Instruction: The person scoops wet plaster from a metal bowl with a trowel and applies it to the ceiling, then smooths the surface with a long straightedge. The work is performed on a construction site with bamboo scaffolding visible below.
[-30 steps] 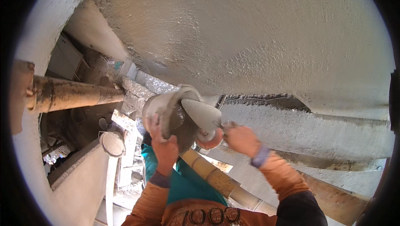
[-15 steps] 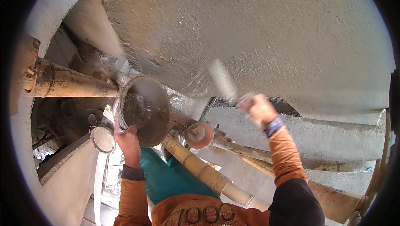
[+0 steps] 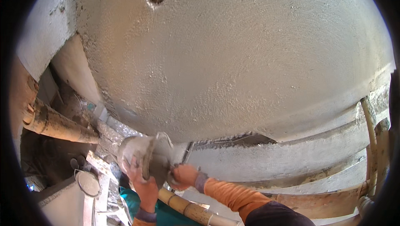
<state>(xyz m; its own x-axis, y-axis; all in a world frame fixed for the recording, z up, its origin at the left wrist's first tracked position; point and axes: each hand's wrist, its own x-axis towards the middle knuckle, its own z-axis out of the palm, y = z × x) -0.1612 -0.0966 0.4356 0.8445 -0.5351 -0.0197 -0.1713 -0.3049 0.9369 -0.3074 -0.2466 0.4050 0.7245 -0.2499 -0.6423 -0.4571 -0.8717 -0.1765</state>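
My left hand grips the rim of a round, mortar-smeared pan. The pan is tilted up on its side, its grey outer face turned to the left and its hollow to the right. At the pan's mouth is my right hand, its fingers closed around the handle of a trowel. The trowel's blade is mostly hidden at the pan, so I cannot tell how much mortar is on it. Above both hands spreads a large grey plastered wall, rough and wet-looking, with a small ragged hole near its top.
A bamboo pole juts in from the left, and another bamboo pole runs below my hands. To the lower left hangs a bucket of grey material. Curved concrete ledges and upright poles stand at the right.
My right hand has come down and left from the wall with the trowel to the pan. The pan has tipped onto its side in my left hand. The view has shifted up the wall.
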